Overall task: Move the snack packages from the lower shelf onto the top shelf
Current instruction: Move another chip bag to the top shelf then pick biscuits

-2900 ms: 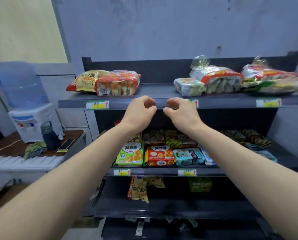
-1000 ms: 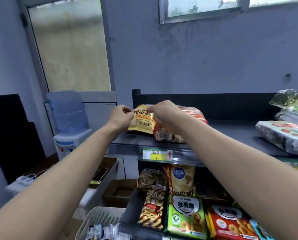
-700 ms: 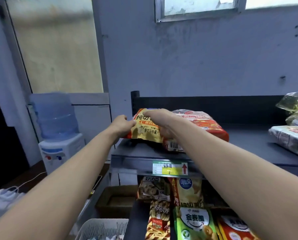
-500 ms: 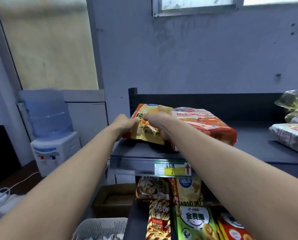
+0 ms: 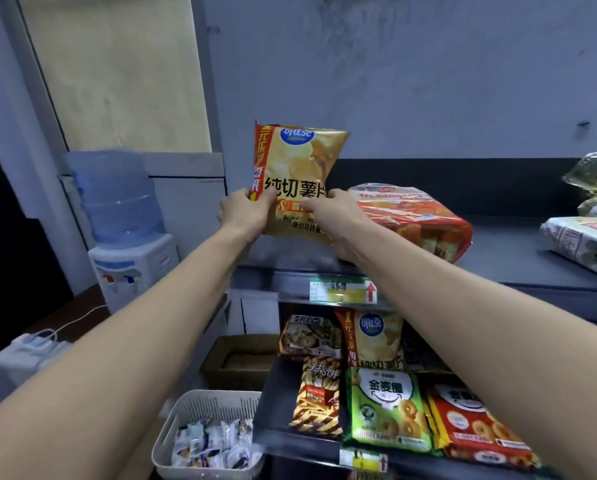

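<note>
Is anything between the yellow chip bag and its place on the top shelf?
Nothing visible. The left hand and right hand hold the yellow chip bag upright above bare top shelf; the red package lies close on its right.

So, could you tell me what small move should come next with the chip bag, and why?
Probably ease the chip bag down onto the top shelf and let go: the left hand and right hand hold it upright at the shelf's left end, beside the red package.
</note>
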